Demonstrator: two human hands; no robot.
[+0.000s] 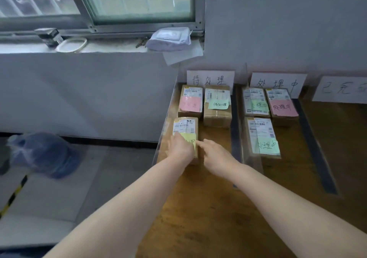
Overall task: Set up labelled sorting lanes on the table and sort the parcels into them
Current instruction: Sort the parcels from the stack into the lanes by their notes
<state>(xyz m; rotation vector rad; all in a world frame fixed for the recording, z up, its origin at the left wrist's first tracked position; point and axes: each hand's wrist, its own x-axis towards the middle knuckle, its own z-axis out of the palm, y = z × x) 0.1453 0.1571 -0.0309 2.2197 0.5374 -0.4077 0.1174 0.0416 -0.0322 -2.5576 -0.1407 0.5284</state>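
A person is reaching both bare arms across a wooden desk (218, 208) toward a small brown cardboard parcel (186, 125). It is lying flat along the desk's left edge, in the lane below the far sign (210, 79) reading 待处理. The left hand (181, 148) is resting palm-down on the parcel's near half. Its fingers (174, 139) are lying flat and apparently close together beside a yellow note (191, 138), though blur is hiding whether any are curling over the box's side. The right hand (216, 156) is touching the note's right edge with a straight index finger, its other fingers tucked under and clamping nothing. Toward the far edge, a pink-noted parcel (190, 103) and a green-noted parcel (218, 106) are sitting side by side. The box is looking light and stiff, with slick taped faces. It is probably best gripped by its two long sides, sparing the paper note, which could peel or crease.
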